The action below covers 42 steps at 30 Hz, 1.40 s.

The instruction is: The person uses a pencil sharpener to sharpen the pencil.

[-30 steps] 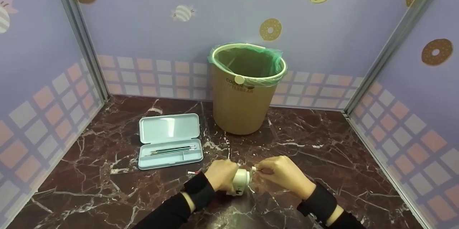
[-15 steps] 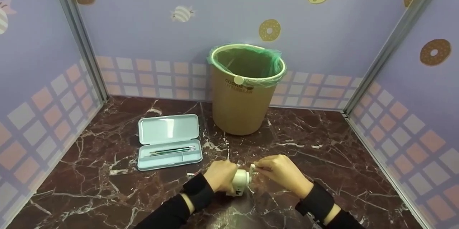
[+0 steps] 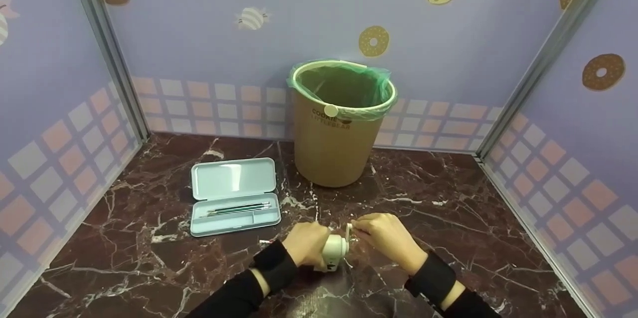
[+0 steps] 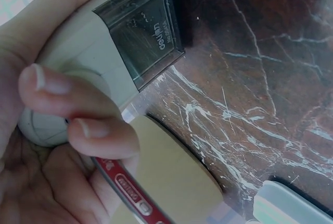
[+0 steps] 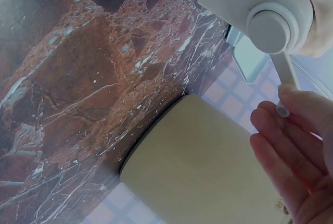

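Observation:
A white crank pencil sharpener (image 3: pixel 333 253) lies on its side or tilted on the dark marbled table, gripped by my left hand (image 3: pixel 306 244). Its clear shavings drawer (image 4: pixel 145 31) faces outward in the left wrist view. A red pencil (image 4: pixel 127 195) sticks out from the sharpener's end, passing by the curled left fingers; its tip is hidden. My right hand (image 3: pixel 391 239) pinches the knob of the crank handle (image 5: pixel 284 72) between thumb and fingers. In the head view the crank stands upward from the sharpener's right end.
An open light-blue pencil case (image 3: pixel 234 198) with several pencils (image 3: pixel 239 209) lies left of the hands. Behind stands a tan trash bin (image 3: pixel 334 148) lined with a green bag (image 3: pixel 384 86). Patterned panels (image 3: pixel 199 34) enclose the table on its back and sides.
My right hand has shifted slightly left and away from me, turning the crank so its knob sits higher. The left hand and the sharpener have stayed nearly still.

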Available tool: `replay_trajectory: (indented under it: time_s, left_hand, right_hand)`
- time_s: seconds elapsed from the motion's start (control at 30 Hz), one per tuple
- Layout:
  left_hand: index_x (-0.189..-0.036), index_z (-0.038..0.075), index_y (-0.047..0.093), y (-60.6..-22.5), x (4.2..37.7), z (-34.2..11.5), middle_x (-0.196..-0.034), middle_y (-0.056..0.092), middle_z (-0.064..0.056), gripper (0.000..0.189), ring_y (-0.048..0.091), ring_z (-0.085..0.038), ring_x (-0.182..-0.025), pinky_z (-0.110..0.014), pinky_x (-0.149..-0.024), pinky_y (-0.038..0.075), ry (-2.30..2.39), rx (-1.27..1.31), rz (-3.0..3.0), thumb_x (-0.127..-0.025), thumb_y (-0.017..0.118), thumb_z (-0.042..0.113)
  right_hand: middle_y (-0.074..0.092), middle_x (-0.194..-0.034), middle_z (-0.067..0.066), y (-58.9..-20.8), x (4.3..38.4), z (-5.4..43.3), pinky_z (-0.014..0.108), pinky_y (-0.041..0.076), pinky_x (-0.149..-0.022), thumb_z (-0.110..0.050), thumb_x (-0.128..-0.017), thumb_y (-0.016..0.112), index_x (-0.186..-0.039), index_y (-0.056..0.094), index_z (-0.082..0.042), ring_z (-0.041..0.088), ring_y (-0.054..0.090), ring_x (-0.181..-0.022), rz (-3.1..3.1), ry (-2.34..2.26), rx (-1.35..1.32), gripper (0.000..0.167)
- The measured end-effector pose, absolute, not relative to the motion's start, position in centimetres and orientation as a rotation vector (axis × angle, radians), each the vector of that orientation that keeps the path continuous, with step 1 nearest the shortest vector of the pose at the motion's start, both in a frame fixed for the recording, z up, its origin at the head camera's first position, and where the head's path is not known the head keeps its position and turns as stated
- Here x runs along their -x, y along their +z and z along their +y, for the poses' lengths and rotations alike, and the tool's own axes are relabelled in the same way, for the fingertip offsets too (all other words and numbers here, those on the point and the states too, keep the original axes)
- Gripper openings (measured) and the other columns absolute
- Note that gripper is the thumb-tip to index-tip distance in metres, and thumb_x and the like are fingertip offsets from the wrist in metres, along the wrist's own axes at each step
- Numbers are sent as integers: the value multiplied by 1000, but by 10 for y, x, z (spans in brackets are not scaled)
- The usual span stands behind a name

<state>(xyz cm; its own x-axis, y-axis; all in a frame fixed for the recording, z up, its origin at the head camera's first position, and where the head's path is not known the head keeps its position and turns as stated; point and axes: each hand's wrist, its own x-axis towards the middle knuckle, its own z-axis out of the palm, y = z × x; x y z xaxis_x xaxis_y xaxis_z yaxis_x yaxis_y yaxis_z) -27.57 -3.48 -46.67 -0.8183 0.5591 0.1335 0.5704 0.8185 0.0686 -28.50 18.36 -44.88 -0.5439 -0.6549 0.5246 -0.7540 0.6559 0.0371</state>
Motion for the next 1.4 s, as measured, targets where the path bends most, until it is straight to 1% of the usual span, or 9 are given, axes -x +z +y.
replay_trajectory:
  time_s: [0.2,0.4,0.53,0.67,0.8,1.07,1.2,1.4]
  left_hand:
    - [-81,12,67,-467,275,-34,-75,72,-1,44,63,-15,-62,-29,-59,57,-149,908,-2912,-55,96,34]
    - [-79,13,67,-466,275,-34,-74,71,-1,43,63,-15,-62,-29,-58,56,-164,890,-2926,-56,96,33]
    - [-81,12,67,-466,274,-34,-76,71,-2,45,63,-16,-63,-30,-58,56,-159,890,-2925,-55,97,34]
    - [-83,11,67,-466,274,-35,-78,72,-3,47,65,-17,-65,-31,-59,57,-150,891,-2907,-55,97,34]
    - [-82,11,68,-465,274,-35,-78,72,-3,46,64,-17,-64,-32,-58,56,-153,888,-2898,-54,96,34]
    - [-82,11,68,-466,274,-36,-78,72,-2,45,63,-16,-63,-30,-58,56,-159,877,-2912,-55,96,33]
    - [-82,11,68,-466,274,-36,-77,72,-2,45,64,-16,-63,-31,-58,56,-159,881,-2894,-54,96,33]
    - [-82,11,68,-465,273,-35,-77,72,-2,45,63,-16,-63,-30,-58,55,-159,871,-2902,-55,96,33]
  right_hand:
    - [78,-79,-3,-454,288,182,29,59,-63,-8,-83,82,-89,81,-11,12,74,-68,-2379,269,-1076,7]
    - [76,-75,-5,-457,292,181,30,58,-62,-10,-85,80,-86,80,-13,13,73,-67,-2388,250,-1064,3]
    - [75,-73,-5,-461,294,180,31,57,-61,-10,-85,80,-82,78,-13,13,72,-66,-2409,257,-1053,5]
    - [72,-70,-4,-464,296,179,33,54,-58,-5,-84,78,-74,72,-13,12,66,-60,-2452,277,-1074,15]
    - [70,-68,-3,-466,298,178,32,51,-55,-1,-82,77,-67,63,-14,11,58,-56,-2492,290,-1097,23]
    - [72,-68,-4,-471,300,178,32,53,-55,-5,-83,78,-69,66,-15,13,65,-58,-2509,281,-1111,21]
    - [71,-67,-5,-473,301,178,32,52,-55,-6,-83,77,-66,64,-15,12,64,-57,-2516,276,-1116,23]
    - [73,-68,-5,-481,303,178,29,52,-55,-7,-83,79,-68,68,-15,12,66,-59,-2538,254,-1167,19]
